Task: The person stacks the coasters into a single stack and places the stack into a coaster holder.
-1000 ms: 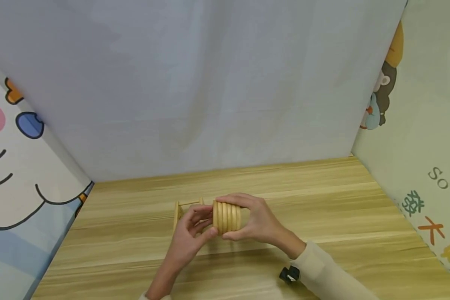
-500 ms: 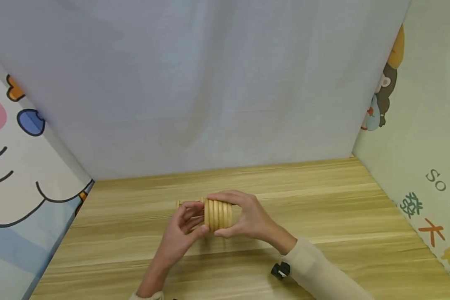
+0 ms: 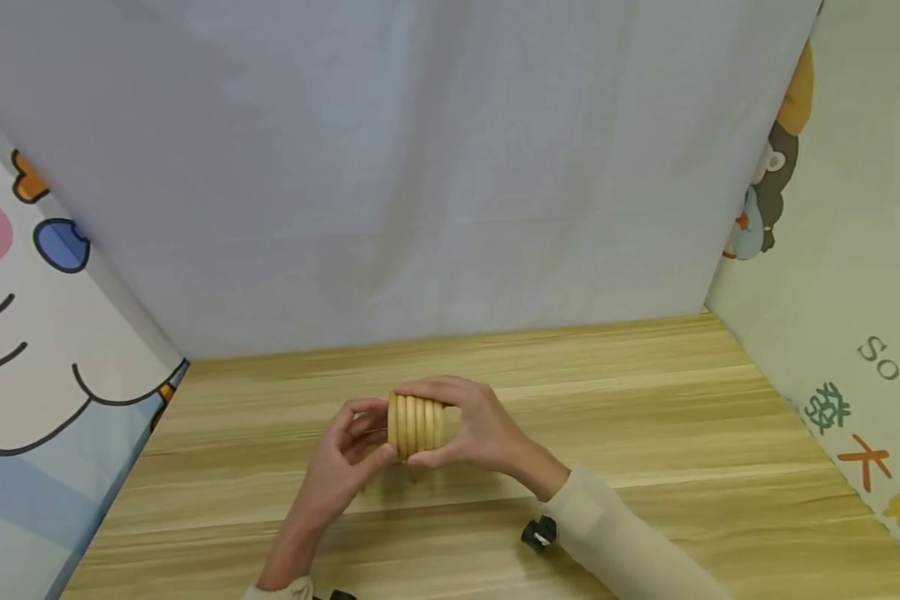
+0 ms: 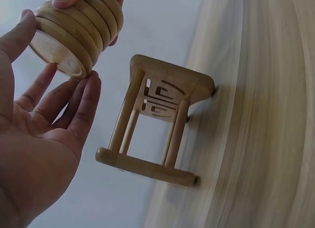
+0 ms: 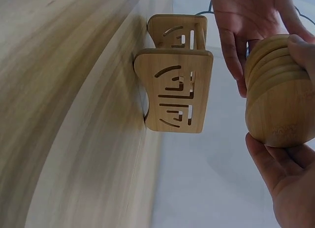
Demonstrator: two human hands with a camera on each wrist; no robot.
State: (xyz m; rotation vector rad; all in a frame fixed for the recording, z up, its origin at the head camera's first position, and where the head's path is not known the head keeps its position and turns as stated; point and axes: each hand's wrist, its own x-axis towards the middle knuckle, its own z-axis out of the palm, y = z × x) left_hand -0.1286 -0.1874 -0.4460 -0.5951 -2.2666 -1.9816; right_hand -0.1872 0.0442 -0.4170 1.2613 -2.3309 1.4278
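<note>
A stack of several round wooden coasters (image 3: 416, 425) is held on its side above the table, between both hands. My right hand (image 3: 487, 425) grips it from the right, fingers over the top and thumb below. At the stack's left end, my left hand (image 3: 333, 471) holds the rim, thumb on one side and fingertips on the other. In the left wrist view, the end coaster (image 4: 56, 55) shows a shallow recessed face. A wooden coaster rack (image 5: 150, 90) with cut-out side panels and round bars stands on the table below the hands. In the head view it is almost wholly hidden.
The wood-grain table (image 3: 645, 400) runs back to a pale grey curtain (image 3: 450, 183). Printed panels stand at both sides, the left panel (image 3: 30, 350) with cartoon shapes. A small black device (image 3: 540, 533) sits at my right cuff.
Both hands have carried the coaster stack leftward and slightly away from me. It now covers the rack, which showed beside my left hand earlier. The hold looks the same.
</note>
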